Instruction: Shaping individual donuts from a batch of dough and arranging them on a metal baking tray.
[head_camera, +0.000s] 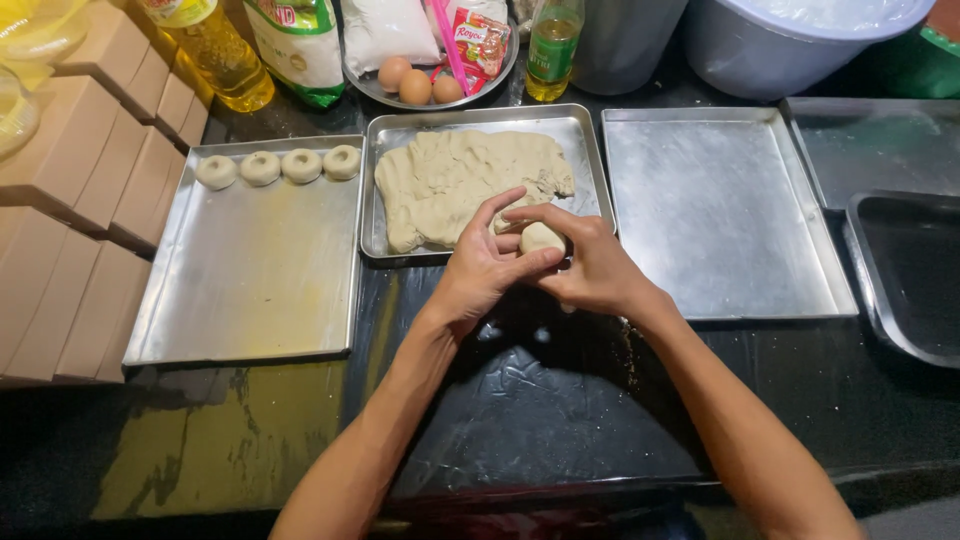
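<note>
While four small dough rings (279, 166) sit in a row along the far edge of the left baking tray (250, 290), the middle tray (590, 150) holds a wide slab of beige dough (460, 180). Just in front of that tray's near rim, above the dark surface (540, 410), both hands close around a small dough ball (541, 238): the left hand (480, 270) cups it from the side with fingers curled over, and the right hand (598, 270) wraps it from the other side. It looks soft, light and easily dented, probably a bit tacky, so a loose, cupped grip under and around it suits better than pinching. Further right lies a bare metal tray (720, 215).
</note>
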